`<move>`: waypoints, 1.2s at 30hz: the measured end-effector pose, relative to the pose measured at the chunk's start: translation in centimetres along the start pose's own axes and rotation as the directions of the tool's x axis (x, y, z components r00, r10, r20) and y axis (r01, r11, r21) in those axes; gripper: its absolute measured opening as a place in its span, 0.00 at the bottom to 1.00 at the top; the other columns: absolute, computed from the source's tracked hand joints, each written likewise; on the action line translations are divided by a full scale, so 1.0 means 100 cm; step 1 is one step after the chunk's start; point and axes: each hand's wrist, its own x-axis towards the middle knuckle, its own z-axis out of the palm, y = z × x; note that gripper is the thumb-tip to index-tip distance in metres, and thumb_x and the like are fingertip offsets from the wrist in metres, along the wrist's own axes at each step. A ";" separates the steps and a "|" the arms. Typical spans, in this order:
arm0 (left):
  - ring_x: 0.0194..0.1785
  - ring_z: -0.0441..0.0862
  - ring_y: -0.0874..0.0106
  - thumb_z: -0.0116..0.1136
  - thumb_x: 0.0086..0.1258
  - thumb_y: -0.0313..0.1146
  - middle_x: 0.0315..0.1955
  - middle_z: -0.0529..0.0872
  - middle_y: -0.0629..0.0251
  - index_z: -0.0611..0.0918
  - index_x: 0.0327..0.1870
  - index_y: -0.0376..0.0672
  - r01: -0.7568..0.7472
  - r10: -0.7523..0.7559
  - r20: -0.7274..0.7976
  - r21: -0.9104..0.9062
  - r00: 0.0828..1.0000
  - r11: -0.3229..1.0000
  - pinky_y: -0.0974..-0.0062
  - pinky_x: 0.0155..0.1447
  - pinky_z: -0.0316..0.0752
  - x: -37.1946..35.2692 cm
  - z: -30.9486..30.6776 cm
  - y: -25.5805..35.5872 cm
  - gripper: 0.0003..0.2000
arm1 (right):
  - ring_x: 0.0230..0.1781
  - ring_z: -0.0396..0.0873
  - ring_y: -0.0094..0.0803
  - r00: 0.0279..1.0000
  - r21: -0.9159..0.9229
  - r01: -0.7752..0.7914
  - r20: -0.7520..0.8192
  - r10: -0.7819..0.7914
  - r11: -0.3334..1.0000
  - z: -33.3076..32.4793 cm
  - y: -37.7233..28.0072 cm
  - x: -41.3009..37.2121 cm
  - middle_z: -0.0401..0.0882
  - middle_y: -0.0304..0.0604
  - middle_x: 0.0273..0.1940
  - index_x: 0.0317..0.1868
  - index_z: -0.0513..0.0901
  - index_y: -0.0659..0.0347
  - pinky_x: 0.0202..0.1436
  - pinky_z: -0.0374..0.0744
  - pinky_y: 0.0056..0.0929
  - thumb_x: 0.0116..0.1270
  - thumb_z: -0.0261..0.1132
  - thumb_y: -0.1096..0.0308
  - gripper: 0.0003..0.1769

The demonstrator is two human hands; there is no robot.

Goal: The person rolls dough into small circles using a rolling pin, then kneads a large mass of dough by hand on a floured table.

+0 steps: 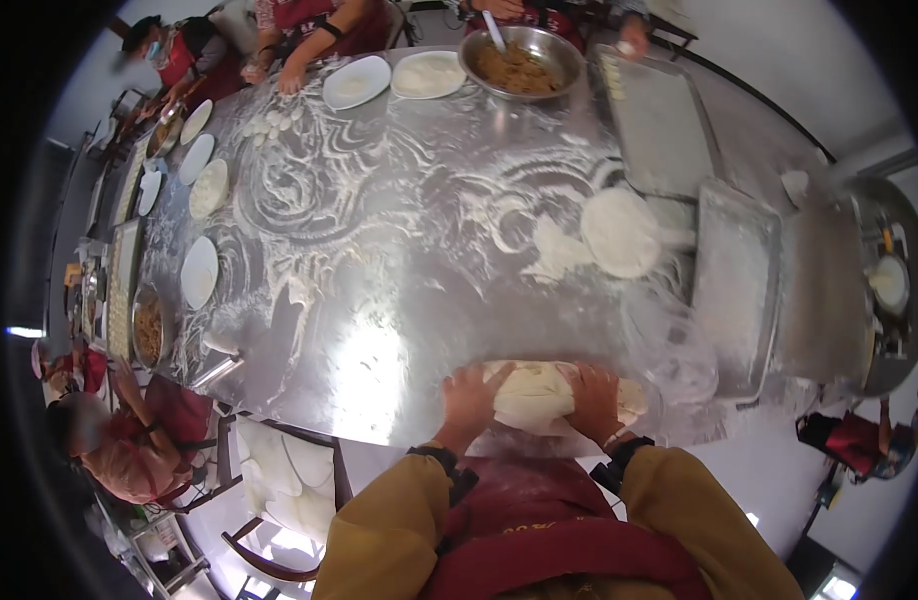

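Note:
A large lump of pale dough lies on the steel table near its front edge, just ahead of me. My left hand is wrapped round its left end, with the thumb on top. Round the right part curls my right hand, and a bit of dough sticks out beyond it. The undersides of both hands are hidden. A crumpled clear plastic bag rests to the right, close to my right hand.
Flour streaks the steel table. A round floury plate and metal trays stand right. At the back is a bowl of filling beside white plates. A scraper lies left. Several people work around the table.

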 end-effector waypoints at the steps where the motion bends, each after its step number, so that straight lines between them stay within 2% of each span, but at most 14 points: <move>1: 0.54 0.70 0.58 0.70 0.49 0.40 0.56 0.71 0.62 0.66 0.67 0.72 0.037 -0.037 0.036 -0.006 0.999 0.999 0.53 0.53 0.67 0.011 -0.006 0.001 0.40 | 0.55 0.67 0.45 1.000 0.025 -0.020 0.013 0.020 0.999 0.005 0.006 0.012 0.70 0.42 0.54 0.59 0.72 0.47 0.55 0.63 0.53 0.48 0.67 0.52 0.35; 3: 0.54 0.71 0.60 0.72 0.47 0.42 0.55 0.72 0.64 0.66 0.67 0.72 0.087 -0.080 0.113 -0.055 0.990 0.995 0.55 0.51 0.70 0.030 -0.028 0.001 0.41 | 0.52 0.71 0.45 0.996 0.023 -0.073 0.051 0.072 0.997 0.005 0.013 0.036 0.73 0.42 0.51 0.58 0.72 0.48 0.53 0.67 0.48 0.48 0.68 0.52 0.34; 6: 0.54 0.72 0.60 0.72 0.48 0.43 0.54 0.72 0.64 0.66 0.66 0.71 0.089 -0.083 0.043 -0.154 0.996 0.984 0.56 0.51 0.72 0.051 -0.026 -0.008 0.40 | 0.47 0.74 0.47 0.998 0.214 -0.046 0.048 0.036 0.976 0.013 0.028 0.065 0.75 0.46 0.48 0.58 0.72 0.50 0.49 0.72 0.45 0.49 0.68 0.55 0.34; 9: 0.54 0.74 0.60 0.72 0.48 0.43 0.54 0.72 0.63 0.67 0.66 0.69 0.077 -0.090 -0.063 -0.189 0.994 0.979 0.57 0.51 0.73 0.057 -0.023 -0.012 0.39 | 0.44 0.75 0.50 0.999 0.262 -0.026 0.043 0.015 0.965 0.008 0.031 0.081 0.77 0.49 0.44 0.58 0.71 0.53 0.47 0.73 0.45 0.49 0.68 0.58 0.33; 15: 0.55 0.74 0.56 0.70 0.48 0.39 0.55 0.75 0.60 0.68 0.65 0.65 0.112 -0.096 0.061 -0.385 0.994 0.916 0.53 0.55 0.72 0.055 -0.024 -0.023 0.37 | 0.45 0.74 0.51 0.998 0.284 0.060 0.004 -0.064 0.957 0.005 0.034 0.072 0.78 0.50 0.43 0.56 0.73 0.55 0.48 0.73 0.46 0.49 0.69 0.64 0.30; 19: 0.54 0.75 0.56 0.70 0.46 0.38 0.48 0.78 0.57 0.73 0.61 0.60 -0.050 0.021 -0.066 -0.491 0.998 0.870 0.59 0.54 0.72 0.027 -0.047 -0.043 0.34 | 0.44 0.74 0.52 0.998 0.307 0.048 0.026 -0.059 0.950 -0.043 -0.012 0.064 0.77 0.50 0.43 0.54 0.74 0.56 0.46 0.73 0.46 0.48 0.68 0.69 0.28; 22: 0.53 0.75 0.57 0.69 0.47 0.35 0.48 0.78 0.56 0.74 0.61 0.56 -0.123 0.037 -0.241 -0.354 0.970 0.927 0.64 0.54 0.71 0.011 -0.096 -0.070 0.34 | 0.46 0.73 0.51 0.990 0.387 0.131 -0.105 -0.098 0.913 -0.057 -0.039 0.085 0.76 0.48 0.44 0.52 0.75 0.56 0.46 0.72 0.45 0.47 0.67 0.73 0.27; 25: 0.50 0.74 0.58 0.68 0.48 0.31 0.47 0.78 0.57 0.73 0.61 0.51 -0.059 -0.098 -0.426 -0.341 0.900 0.938 0.64 0.53 0.69 0.008 -0.127 -0.102 0.33 | 0.49 0.71 0.50 0.993 0.354 0.102 -0.084 -0.077 0.930 -0.086 -0.089 0.126 0.75 0.47 0.46 0.51 0.76 0.55 0.50 0.70 0.44 0.46 0.65 0.77 0.27; 28: 0.57 0.70 0.57 0.68 0.51 0.32 0.56 0.72 0.55 0.66 0.67 0.51 0.052 -0.129 -0.472 -0.174 0.872 0.983 0.56 0.60 0.64 0.008 -0.121 -0.145 0.37 | 0.56 0.68 0.48 0.977 0.352 0.210 -0.050 -0.205 0.912 -0.085 -0.120 0.164 0.71 0.48 0.54 0.61 0.71 0.51 0.58 0.66 0.46 0.49 0.67 0.74 0.35; 30: 0.65 0.64 0.57 0.69 0.52 0.34 0.61 0.69 0.56 0.63 0.68 0.52 0.158 -0.202 -0.300 -0.165 0.932 0.974 0.51 0.66 0.58 0.004 -0.109 -0.174 0.39 | 0.60 0.66 0.49 0.950 0.483 0.250 0.043 -0.308 0.839 -0.073 -0.126 0.182 0.67 0.48 0.60 0.66 0.66 0.49 0.62 0.62 0.50 0.51 0.68 0.69 0.39; 31: 0.69 0.59 0.56 0.70 0.52 0.37 0.64 0.66 0.57 0.63 0.68 0.54 0.219 -0.239 -0.132 -0.154 0.962 0.964 0.46 0.69 0.51 0.005 -0.113 -0.185 0.40 | 0.62 0.64 0.49 0.961 0.391 0.250 0.014 -0.277 0.886 -0.070 -0.131 0.184 0.66 0.48 0.61 0.67 0.65 0.48 0.63 0.60 0.53 0.52 0.68 0.65 0.40; 32: 0.69 0.59 0.56 0.71 0.50 0.41 0.65 0.66 0.57 0.64 0.68 0.56 0.218 -0.218 -0.119 -0.017 0.969 0.976 0.45 0.70 0.49 0.007 -0.118 -0.192 0.41 | 0.63 0.62 0.50 0.965 0.291 0.256 -0.022 -0.261 0.922 -0.068 -0.136 0.192 0.64 0.49 0.63 0.69 0.63 0.48 0.64 0.57 0.56 0.53 0.68 0.61 0.41; 33: 0.69 0.59 0.56 0.69 0.51 0.46 0.65 0.66 0.57 0.64 0.68 0.57 0.198 -0.200 -0.205 -0.032 0.958 0.980 0.45 0.69 0.49 0.010 -0.138 -0.189 0.40 | 0.65 0.60 0.50 0.966 0.187 0.258 -0.054 -0.253 0.948 -0.065 -0.140 0.202 0.62 0.49 0.65 0.70 0.61 0.48 0.65 0.55 0.59 0.54 0.68 0.58 0.43; 36: 0.68 0.60 0.56 0.63 0.54 0.56 0.63 0.68 0.58 0.66 0.68 0.59 0.062 -0.084 -0.374 -0.070 0.923 0.996 0.46 0.68 0.51 0.032 -0.148 -0.166 0.38 | 0.67 0.56 0.51 0.960 0.165 0.278 -0.013 -0.279 0.946 -0.034 -0.148 0.214 0.61 0.49 0.65 0.68 0.64 0.51 0.66 0.49 0.64 0.54 0.67 0.51 0.41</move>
